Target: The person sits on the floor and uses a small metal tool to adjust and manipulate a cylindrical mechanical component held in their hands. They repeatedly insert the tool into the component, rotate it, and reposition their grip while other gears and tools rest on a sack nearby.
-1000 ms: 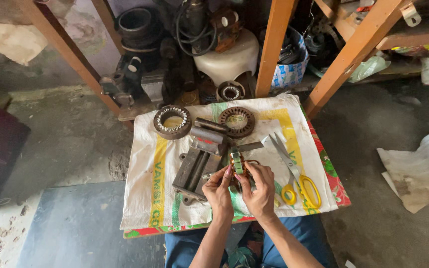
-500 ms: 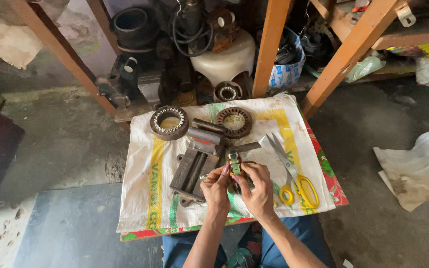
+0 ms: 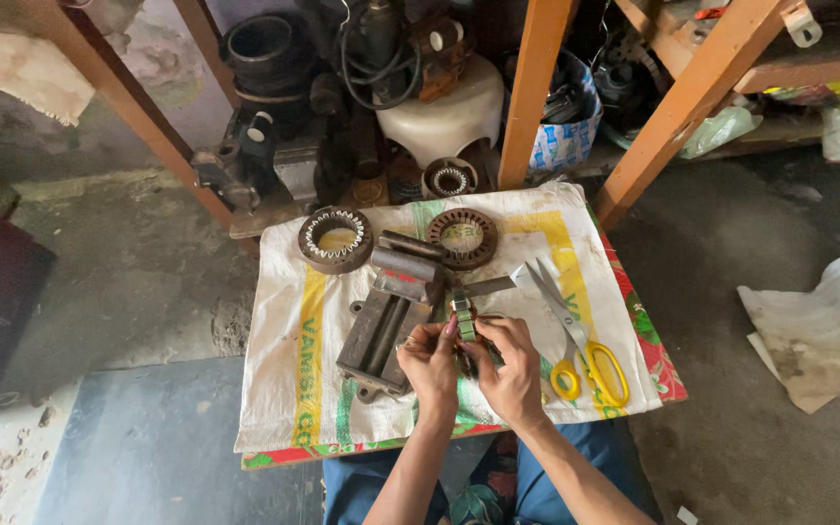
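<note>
Green-striped small part (image 3: 463, 321) at frame centre is pinched between fingertips of left hand (image 3: 430, 362) and right hand (image 3: 509, 365), just above the bench vise (image 3: 386, 326); a slipped pinch could drop it among the stator rings (image 3: 335, 239).

The bench vise (image 3: 388, 326) lies on the sack (image 3: 294, 389), which is spread over the worktop (image 3: 668, 374). Behind the vise and to its left sits one toothed ring (image 3: 335, 239); behind it and to its right sits a second toothed ring (image 3: 462, 237), with a short cylinder (image 3: 408, 255) lying between the two rings at the vise's far end. Just right of the vise, both hands meet: the left hand (image 3: 430, 362) touching the vise's near right edge, the right hand (image 3: 509, 367) beside it, their fingers (image 3: 454, 328) closed on a small flat part (image 3: 463, 316). Further right of the vise lie the scissors (image 3: 576, 335), handles nearest the person. Beyond the vise, past the sack's far edge, a shelf frame (image 3: 535, 87) stands with machine parts (image 3: 381, 87) behind it.
</note>
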